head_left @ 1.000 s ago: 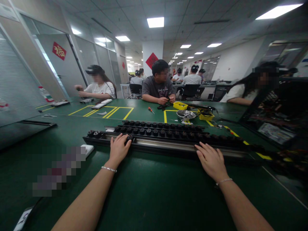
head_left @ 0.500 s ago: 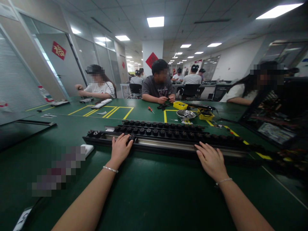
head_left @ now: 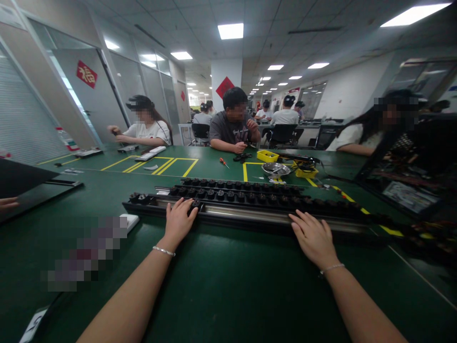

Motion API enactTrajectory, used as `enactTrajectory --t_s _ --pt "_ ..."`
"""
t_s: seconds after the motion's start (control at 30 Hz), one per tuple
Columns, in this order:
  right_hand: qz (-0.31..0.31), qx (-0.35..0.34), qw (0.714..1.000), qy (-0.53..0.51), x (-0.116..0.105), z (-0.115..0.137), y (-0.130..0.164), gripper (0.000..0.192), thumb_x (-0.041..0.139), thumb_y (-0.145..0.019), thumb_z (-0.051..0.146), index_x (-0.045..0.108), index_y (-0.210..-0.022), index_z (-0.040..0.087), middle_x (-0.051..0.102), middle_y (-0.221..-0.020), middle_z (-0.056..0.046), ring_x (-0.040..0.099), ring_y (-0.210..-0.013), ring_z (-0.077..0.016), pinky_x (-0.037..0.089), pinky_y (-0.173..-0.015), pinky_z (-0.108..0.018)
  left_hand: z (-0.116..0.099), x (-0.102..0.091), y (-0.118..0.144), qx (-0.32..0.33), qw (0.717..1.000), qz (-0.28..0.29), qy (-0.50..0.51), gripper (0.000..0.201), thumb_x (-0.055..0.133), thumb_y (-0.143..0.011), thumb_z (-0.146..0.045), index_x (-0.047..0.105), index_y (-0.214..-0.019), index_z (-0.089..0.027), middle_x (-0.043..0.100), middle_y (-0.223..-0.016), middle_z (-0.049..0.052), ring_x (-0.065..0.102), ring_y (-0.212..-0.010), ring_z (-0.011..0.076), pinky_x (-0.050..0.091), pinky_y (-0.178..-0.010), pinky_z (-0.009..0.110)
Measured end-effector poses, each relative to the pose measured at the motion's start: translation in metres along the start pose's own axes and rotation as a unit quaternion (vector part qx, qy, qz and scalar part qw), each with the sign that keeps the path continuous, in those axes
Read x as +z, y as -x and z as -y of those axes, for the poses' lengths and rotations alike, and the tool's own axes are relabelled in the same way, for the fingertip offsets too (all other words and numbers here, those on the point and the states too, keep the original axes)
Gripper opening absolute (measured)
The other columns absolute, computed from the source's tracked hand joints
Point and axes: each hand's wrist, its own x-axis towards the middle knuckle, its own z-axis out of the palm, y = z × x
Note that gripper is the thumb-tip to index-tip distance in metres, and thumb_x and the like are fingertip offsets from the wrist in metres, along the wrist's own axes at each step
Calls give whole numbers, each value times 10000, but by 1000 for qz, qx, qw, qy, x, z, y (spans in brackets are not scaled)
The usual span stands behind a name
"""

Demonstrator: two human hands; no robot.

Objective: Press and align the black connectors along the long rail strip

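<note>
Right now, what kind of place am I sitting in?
Probably an assembly workshop set up in an office hall. A green work table marked with yellow tape holds long black rails studded with rollers, a yellow parts bin, and a screwdriver; other people sit working around it.

Pixelated patch (head_left: 84, 252) left; rail (head_left: 250, 214) end murky right

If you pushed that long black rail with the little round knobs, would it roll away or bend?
Probably not. The long black rail lies flat on the green table and looks straight-edged, so it would likely slide rather than roll. Its shiny metal strip suggests it is stiff and fairly heavy. Both hands, left hand and right hand, rest on it, far apart.
</note>
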Motion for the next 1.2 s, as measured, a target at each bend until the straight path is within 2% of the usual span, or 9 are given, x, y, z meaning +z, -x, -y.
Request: enactTrajectory --t_s 0.37,0.73,1.2 --pt "10 0 1000 -8 -2 1 0 515 192 -920 467 572 -1222 295 484 -1372 -5 384 -1280 -226 229 -1058 -526 0 -3 1 14 1000 9 -22 362 383 -883 -416 656 -1055 -253 558 -1304 39 393 -1288 270 228 -1070 569" --pt "1 -1 1000 0 2 -1 -1 493 207 -922 450 568 -1223 302 490 -1367 -1 394 -1275 -221 237 -1055 -526 -2 -3 1 40 998 17 -36 400 357 -892 -436 646 -1094 -247 555 -1306 47 390 -1291 272 247 -1065 563" --pt "10 3 1000 -1 2 -1 0 504 197 -922 465 557 -1237 306 475 -1379 3 379 -1287 -223 227 -1061 -528 -4 -4 2 40 997 31 -54 433 340 -899 -444 594 -1179 -233 539 -1325 35 389 -1291 257 260 -1070 528"
